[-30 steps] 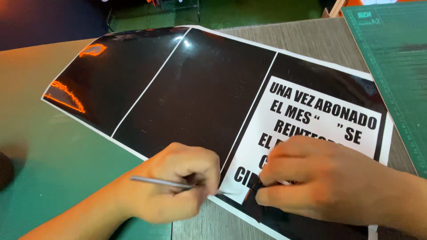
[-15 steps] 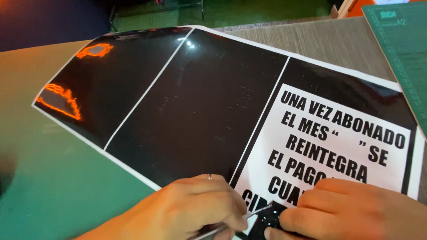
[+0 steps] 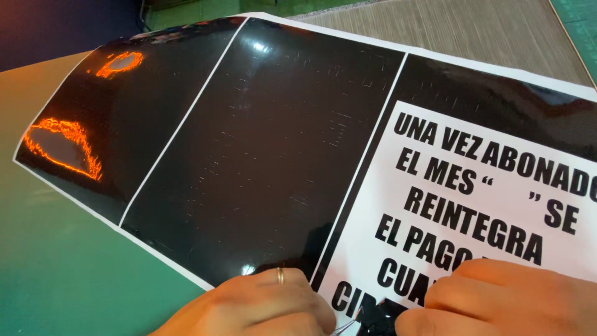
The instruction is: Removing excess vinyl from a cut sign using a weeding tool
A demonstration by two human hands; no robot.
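A large glossy black vinyl sheet on white backing lies in front of me, with a white panel of black lettering at its right. My left hand, wearing a ring, grips a thin metal pointed tool at the sheet's near edge. My right hand presses down on the lettering beside it and pinches a crumpled piece of black vinyl. The tool's tip sits between the two hands, touching that piece.
The sheet rests on a green cutting mat. Grey wood-grain tabletop shows beyond it. A second green mat's edge lies at the far right. Orange light reflects on the sheet's left panel.
The view has moved closer and both hands have dropped to the bottom edge. The tool, held flat and pointing left a second ago, now points in toward the black piece under my right fingers.
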